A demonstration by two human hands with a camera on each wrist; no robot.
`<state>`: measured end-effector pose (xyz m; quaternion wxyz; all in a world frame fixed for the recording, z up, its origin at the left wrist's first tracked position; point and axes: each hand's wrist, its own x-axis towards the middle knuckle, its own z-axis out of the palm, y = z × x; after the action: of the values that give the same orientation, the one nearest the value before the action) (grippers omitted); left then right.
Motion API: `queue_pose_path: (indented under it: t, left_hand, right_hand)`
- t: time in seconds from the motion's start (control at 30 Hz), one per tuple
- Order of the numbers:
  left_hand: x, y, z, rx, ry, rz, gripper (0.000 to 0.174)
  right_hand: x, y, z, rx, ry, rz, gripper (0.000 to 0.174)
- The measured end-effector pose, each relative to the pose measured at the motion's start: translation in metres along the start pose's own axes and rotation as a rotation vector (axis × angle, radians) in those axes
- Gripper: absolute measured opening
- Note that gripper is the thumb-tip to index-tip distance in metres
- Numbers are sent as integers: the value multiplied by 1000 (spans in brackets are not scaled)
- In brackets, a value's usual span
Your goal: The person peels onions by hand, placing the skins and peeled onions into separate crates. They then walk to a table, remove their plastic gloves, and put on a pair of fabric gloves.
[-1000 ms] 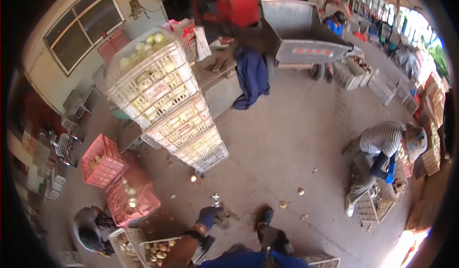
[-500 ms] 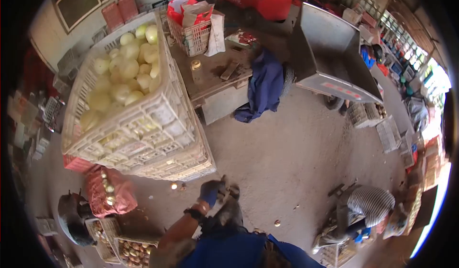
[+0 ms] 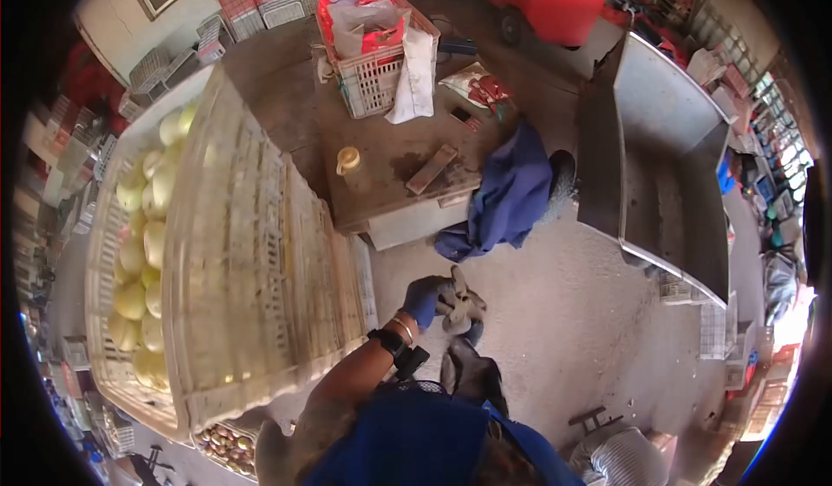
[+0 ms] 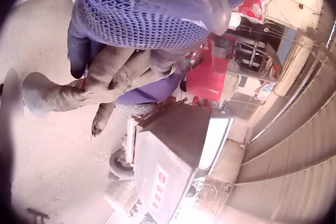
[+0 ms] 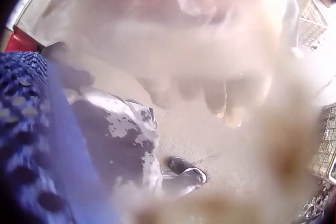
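Observation:
My left hand, in a blue knit glove, grips a limp, dirt-stained grey work glove in front of my body. In the left wrist view its stained fingers hang below the blue knit, with the cuff sticking out to the left. My right hand shows only in the right wrist view, large and blurred at the top. Its fingers look bare and loosely extended downward, with nothing visible in them. A blurred brown patch lies close to that camera.
To my left rises a stack of white crates topped with pale onions. Ahead is a low table with a basket, a cup and draped blue cloth. A metal cart stands right. A person in stripes bends at lower right.
The head view has swung and come closer to the crate stack and table. My left hand has moved up in view, still holding the grey glove. The bent person has slid toward the bottom edge.

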<state>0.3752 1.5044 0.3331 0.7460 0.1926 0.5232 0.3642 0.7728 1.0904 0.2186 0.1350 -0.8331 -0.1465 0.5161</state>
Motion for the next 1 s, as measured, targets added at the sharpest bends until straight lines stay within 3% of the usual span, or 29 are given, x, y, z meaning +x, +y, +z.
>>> queue_pose_path:
  t: [0.13,0.23,0.3,0.37,0.4,0.43,0.47,0.5,0.57,0.6,0.63,0.67,0.7,0.77,0.83,0.9,0.93,1.0]
  left_hand:
    - [41,69,12,-57,91,186,23]
    - [79,120,2,-97,160,200,25]
    - [94,164,4,-256,211,322,29]
    - [126,203,-6,-291,198,357,31]
    - [148,218,-17,-367,208,368,32]
    - [166,232,-26,-441,214,370,33]
    - [183,251,-32,-437,200,372,33]
    - [202,275,-36,-473,234,345,36]
    - [245,283,-62,-548,294,284,39]
    - [278,273,-89,-89,469,368,43]
    - [315,273,-114,392,604,467,47]
    - [317,286,-116,260,630,266,50]
    - [330,288,-123,260,624,262,50]
    - [357,277,-141,478,793,510,53]
    - [312,330,-106,302,719,472,47]
    - [265,382,-73,-199,462,437,26]
    - [255,395,-68,-195,466,427,26]
    - [240,417,-59,-37,484,617,21]
  right_hand:
    - [146,69,-21,-321,-158,-148,36]
    - [106,-115,-57,-396,-46,-549,25]
    - [121,-181,-56,-404,-96,-644,16]
    - [78,-286,-43,222,-63,74,15]
    - [72,-307,-38,211,-45,41,16]
    - [117,-264,-39,-137,-179,-331,17]
    - [166,-217,-41,-708,-78,-853,18]
    - [212,-176,-42,-971,158,-1271,20]
    - [137,-242,-13,-831,123,-993,25]
    - [88,-288,4,-758,122,-860,27]
    - [84,-315,3,-620,83,-647,28]
    - [83,-340,-3,-467,58,-421,28]
    - [82,-364,-3,-344,45,-252,28]
    - [76,-396,6,-250,39,-124,28]
    - [77,-422,14,-233,30,-82,29]
    - [75,-439,20,-232,21,-40,29]
    - [74,-445,24,-233,19,-20,30]
    - [73,-455,30,-228,10,5,30]
